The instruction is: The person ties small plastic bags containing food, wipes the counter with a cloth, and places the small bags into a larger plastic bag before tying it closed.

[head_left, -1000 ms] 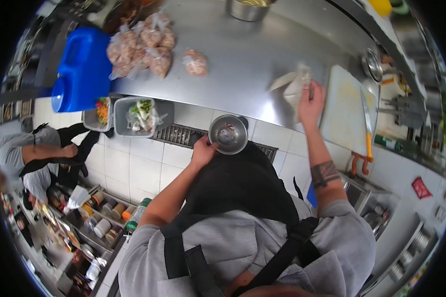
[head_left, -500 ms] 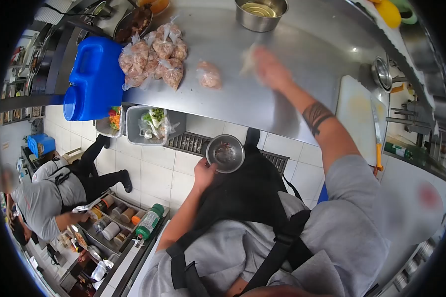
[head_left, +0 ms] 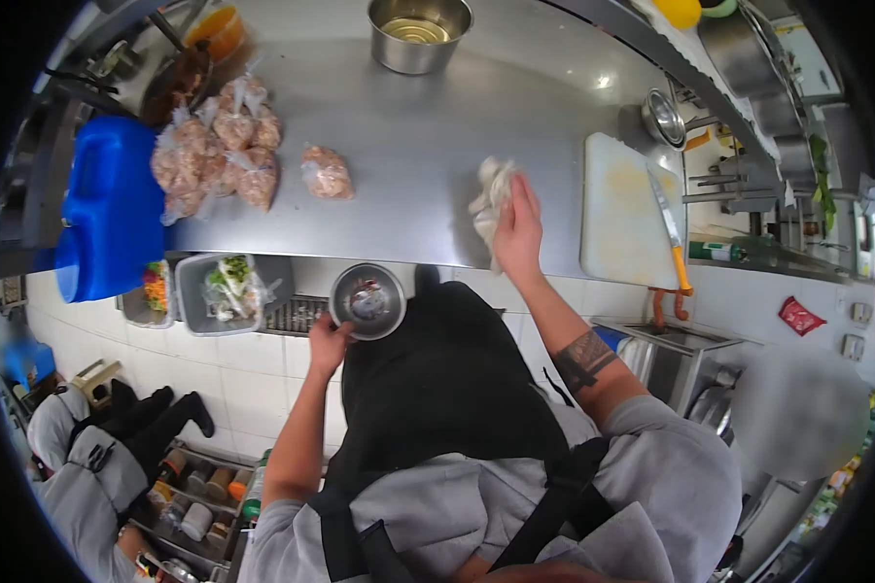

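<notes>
My left hand (head_left: 331,342) grips a small round metal bowl (head_left: 390,316) by its rim, in front of my apron and just off the counter's front edge. Dark and pale residue shows inside the bowl. On the steel counter (head_left: 408,136), my right hand (head_left: 521,228) presses a crumpled whitish cloth (head_left: 491,199) near the front edge. To the left lies a single clear bag of pinkish chopped meat (head_left: 328,173), with a pile of similar knotted bags (head_left: 209,160) beyond it.
At the right end, a white cutting board (head_left: 617,219) carries an orange-handled knife (head_left: 673,223). A steel pot (head_left: 413,53) stands at the back. Left are a blue jug (head_left: 117,199) and a grey bin (head_left: 192,306) below the counter. A person (head_left: 102,486) works at the lower left.
My right hand and the cloth have come back toward the counter's front edge. The view has shifted, with the counter's right end more visible. My left hand still holds the bowl.
</notes>
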Motion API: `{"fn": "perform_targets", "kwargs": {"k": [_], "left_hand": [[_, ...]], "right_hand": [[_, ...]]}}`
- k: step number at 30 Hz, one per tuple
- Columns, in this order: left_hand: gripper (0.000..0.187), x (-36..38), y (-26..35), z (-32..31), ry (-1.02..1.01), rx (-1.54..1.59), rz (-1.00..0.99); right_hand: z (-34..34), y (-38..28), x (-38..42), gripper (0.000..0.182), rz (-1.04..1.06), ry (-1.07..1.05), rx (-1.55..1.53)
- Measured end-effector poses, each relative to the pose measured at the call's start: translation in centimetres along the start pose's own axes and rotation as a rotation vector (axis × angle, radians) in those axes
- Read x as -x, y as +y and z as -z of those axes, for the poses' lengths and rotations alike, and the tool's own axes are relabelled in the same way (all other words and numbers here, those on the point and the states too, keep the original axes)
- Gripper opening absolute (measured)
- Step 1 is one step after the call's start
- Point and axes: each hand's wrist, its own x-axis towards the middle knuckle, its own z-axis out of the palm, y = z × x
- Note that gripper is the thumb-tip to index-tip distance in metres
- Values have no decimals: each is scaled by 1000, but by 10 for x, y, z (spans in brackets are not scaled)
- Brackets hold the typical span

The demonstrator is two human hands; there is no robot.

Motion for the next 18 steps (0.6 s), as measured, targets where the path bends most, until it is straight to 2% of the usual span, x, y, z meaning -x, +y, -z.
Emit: {"fn": "perform_targets", "kwargs": {"k": [1,3,4,6,8,9,10,11,13,14,16,18], "left_hand": [[18,4,4,0,-22,-72,-4],[19,3,-19,-6,27,-65,5],[19,3,-27,-10,52,-84,66],[17,13,-22,-29,111,-62,139],[16,21,-21,-50,179,-38,183],[16,25,-27,-62,213,-18,192],[16,28,-33,-73,260,46,214],[16,33,-41,-85,302,108,238],[17,41,-52,-115,385,194,202],[19,45,-57,-125,455,264,159],[20,63,-71,-139,506,299,225],[21,69,-69,-153,554,337,298]], "right_hand": [[-8,27,-11,45,8,-17,27],[-34,99,-44,53,127,-123,819],[-41,120,-78,53,164,-139,830],[-49,170,-158,52,268,107,808],[-32,263,-272,42,321,-86,1205],[-13,259,-333,33,85,-337,1051],[-5,300,-375,39,200,-351,1458],[-8,300,-410,49,-514,112,856],[-5,371,-479,59,-475,76,1095],[-6,378,-498,59,-464,72,1083],[-18,363,-536,56,-248,-67,865],[-47,325,-563,51,0,-179,790]]}}
